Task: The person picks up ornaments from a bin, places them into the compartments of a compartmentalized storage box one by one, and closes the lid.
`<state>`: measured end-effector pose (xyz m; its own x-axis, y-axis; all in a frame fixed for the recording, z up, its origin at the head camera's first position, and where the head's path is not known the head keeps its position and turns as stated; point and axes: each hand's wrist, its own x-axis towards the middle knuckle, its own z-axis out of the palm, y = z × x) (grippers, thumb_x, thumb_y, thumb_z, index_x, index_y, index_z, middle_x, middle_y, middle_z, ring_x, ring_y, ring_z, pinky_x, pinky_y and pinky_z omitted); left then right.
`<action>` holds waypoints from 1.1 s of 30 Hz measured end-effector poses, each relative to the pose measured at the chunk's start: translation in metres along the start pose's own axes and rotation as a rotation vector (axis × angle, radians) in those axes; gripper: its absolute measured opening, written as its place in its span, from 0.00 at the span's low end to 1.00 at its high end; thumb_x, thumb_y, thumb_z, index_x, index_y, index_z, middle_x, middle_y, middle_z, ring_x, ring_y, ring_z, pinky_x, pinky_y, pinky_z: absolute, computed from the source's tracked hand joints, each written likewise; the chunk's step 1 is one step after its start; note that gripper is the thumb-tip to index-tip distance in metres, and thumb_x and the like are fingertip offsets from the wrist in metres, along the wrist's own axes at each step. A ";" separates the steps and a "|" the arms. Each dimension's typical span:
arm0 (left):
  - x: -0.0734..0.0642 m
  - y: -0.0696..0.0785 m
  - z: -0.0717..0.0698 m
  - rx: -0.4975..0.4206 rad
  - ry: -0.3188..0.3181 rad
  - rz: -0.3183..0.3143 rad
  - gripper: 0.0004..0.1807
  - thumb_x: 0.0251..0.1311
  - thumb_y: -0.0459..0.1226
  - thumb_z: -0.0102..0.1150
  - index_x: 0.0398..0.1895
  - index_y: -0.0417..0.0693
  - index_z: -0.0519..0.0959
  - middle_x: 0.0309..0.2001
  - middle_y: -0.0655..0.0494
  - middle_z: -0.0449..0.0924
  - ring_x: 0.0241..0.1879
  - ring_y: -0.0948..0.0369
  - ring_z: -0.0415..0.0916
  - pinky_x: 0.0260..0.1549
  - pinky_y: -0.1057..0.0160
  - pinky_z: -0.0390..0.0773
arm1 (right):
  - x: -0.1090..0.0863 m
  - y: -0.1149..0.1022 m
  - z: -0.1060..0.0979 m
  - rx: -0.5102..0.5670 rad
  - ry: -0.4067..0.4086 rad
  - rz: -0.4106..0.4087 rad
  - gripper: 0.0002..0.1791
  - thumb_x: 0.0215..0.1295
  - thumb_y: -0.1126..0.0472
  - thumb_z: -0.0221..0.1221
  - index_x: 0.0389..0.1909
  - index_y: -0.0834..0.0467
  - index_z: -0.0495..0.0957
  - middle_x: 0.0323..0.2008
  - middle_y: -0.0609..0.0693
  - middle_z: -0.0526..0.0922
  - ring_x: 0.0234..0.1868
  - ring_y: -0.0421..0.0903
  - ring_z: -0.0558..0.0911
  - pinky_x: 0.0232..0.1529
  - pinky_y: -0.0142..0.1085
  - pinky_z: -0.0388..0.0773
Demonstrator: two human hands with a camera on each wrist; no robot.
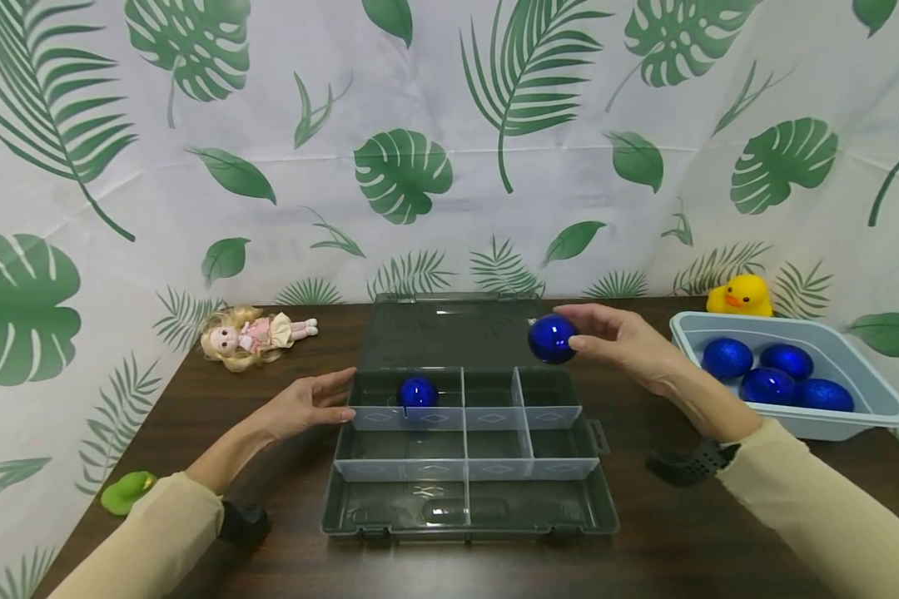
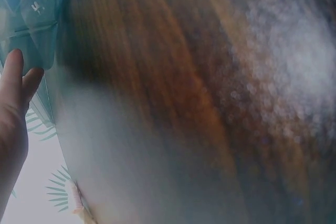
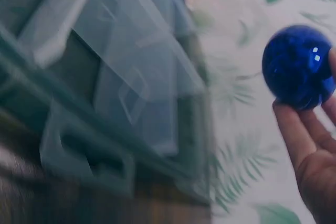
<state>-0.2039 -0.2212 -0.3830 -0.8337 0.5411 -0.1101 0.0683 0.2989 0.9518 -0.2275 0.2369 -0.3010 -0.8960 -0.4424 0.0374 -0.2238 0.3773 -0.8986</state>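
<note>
In the head view my right hand (image 1: 620,339) pinches a shiny blue ball ornament (image 1: 551,339) between thumb and fingers, above the back right of a grey see-through divided box (image 1: 400,517). The right wrist view shows the same blue ball ornament (image 3: 298,66) held at the fingertips. A second blue ball (image 1: 418,392) lies in the back left compartment. My left hand (image 1: 303,408) touches the box's left side near its back corner, thumb and fingers fairly straight. In the left wrist view, the left hand's fingertips (image 2: 17,59) are at the box edge.
The box's lid (image 1: 449,337) lies opened out behind it. On the right stands a pale blue basin (image 1: 880,408) with several blue balls, a yellow rubber duck (image 1: 742,295) behind it. A doll (image 1: 255,335) lies back left; a green toy (image 1: 127,492) is by the left sleeve.
</note>
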 end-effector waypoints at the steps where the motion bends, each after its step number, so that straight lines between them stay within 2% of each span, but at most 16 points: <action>1: 0.000 0.000 0.000 0.001 0.001 0.000 0.44 0.60 0.36 0.61 0.70 0.27 0.45 0.72 0.31 0.41 0.69 0.37 0.46 0.61 0.48 0.61 | 0.005 0.000 0.007 0.025 -0.037 -0.014 0.26 0.67 0.59 0.56 0.64 0.61 0.65 0.54 0.50 0.76 0.49 0.43 0.78 0.50 0.34 0.78; 5: 0.000 -0.001 0.000 0.002 0.003 0.005 0.44 0.60 0.36 0.61 0.70 0.27 0.45 0.72 0.31 0.41 0.69 0.38 0.46 0.62 0.49 0.61 | 0.021 0.003 0.029 0.033 -0.160 -0.040 0.27 0.64 0.59 0.59 0.63 0.60 0.68 0.55 0.58 0.76 0.53 0.49 0.77 0.53 0.42 0.77; 8: 0.001 -0.001 0.000 -0.001 0.006 0.004 0.45 0.60 0.37 0.61 0.70 0.27 0.45 0.72 0.32 0.42 0.69 0.38 0.46 0.62 0.49 0.61 | 0.029 0.007 0.038 -0.010 -0.236 -0.042 0.27 0.63 0.58 0.61 0.63 0.59 0.69 0.56 0.58 0.76 0.54 0.52 0.76 0.54 0.44 0.76; 14: 0.001 -0.001 0.000 -0.008 0.010 0.004 0.45 0.59 0.36 0.62 0.70 0.27 0.46 0.71 0.31 0.42 0.69 0.38 0.47 0.62 0.48 0.60 | 0.039 0.012 0.043 -0.049 -0.370 -0.058 0.27 0.62 0.59 0.62 0.62 0.59 0.70 0.58 0.57 0.75 0.58 0.53 0.75 0.58 0.48 0.72; 18: 0.001 -0.002 0.000 -0.006 0.010 0.001 0.45 0.59 0.36 0.61 0.70 0.27 0.46 0.71 0.31 0.43 0.69 0.38 0.47 0.62 0.48 0.60 | 0.047 0.015 0.044 -0.105 -0.424 -0.122 0.27 0.62 0.59 0.61 0.62 0.61 0.70 0.58 0.57 0.75 0.59 0.53 0.74 0.58 0.46 0.73; 22: 0.001 -0.001 0.001 -0.002 0.011 -0.007 0.45 0.59 0.37 0.61 0.70 0.27 0.46 0.71 0.32 0.43 0.69 0.37 0.47 0.61 0.48 0.60 | 0.052 0.019 0.048 -0.180 -0.438 -0.180 0.27 0.62 0.60 0.61 0.61 0.63 0.70 0.58 0.58 0.75 0.59 0.54 0.73 0.56 0.43 0.75; 28: 0.001 -0.001 0.001 0.008 0.012 -0.005 0.44 0.60 0.36 0.61 0.70 0.28 0.46 0.71 0.32 0.44 0.68 0.37 0.48 0.61 0.47 0.60 | 0.050 0.023 0.057 -0.244 -0.416 -0.187 0.27 0.59 0.62 0.64 0.59 0.62 0.71 0.57 0.58 0.75 0.58 0.54 0.73 0.50 0.38 0.78; 31: 0.001 -0.001 0.002 0.012 0.013 0.002 0.44 0.60 0.36 0.61 0.70 0.27 0.46 0.71 0.31 0.44 0.68 0.37 0.48 0.61 0.47 0.60 | 0.048 0.023 0.057 -0.261 -0.391 -0.210 0.27 0.59 0.61 0.63 0.60 0.62 0.71 0.58 0.58 0.75 0.59 0.55 0.73 0.50 0.40 0.78; 33: 0.000 -0.001 0.002 0.009 0.014 0.004 0.44 0.60 0.36 0.61 0.70 0.27 0.46 0.71 0.31 0.44 0.68 0.37 0.48 0.62 0.48 0.60 | 0.045 0.023 0.054 -0.268 -0.345 -0.234 0.26 0.60 0.61 0.63 0.60 0.61 0.71 0.58 0.58 0.75 0.59 0.55 0.73 0.50 0.42 0.78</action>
<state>-0.2033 -0.2198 -0.3846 -0.8410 0.5314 -0.1018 0.0769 0.3035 0.9497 -0.2521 0.1820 -0.3436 -0.6409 -0.7667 0.0374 -0.5353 0.4115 -0.7376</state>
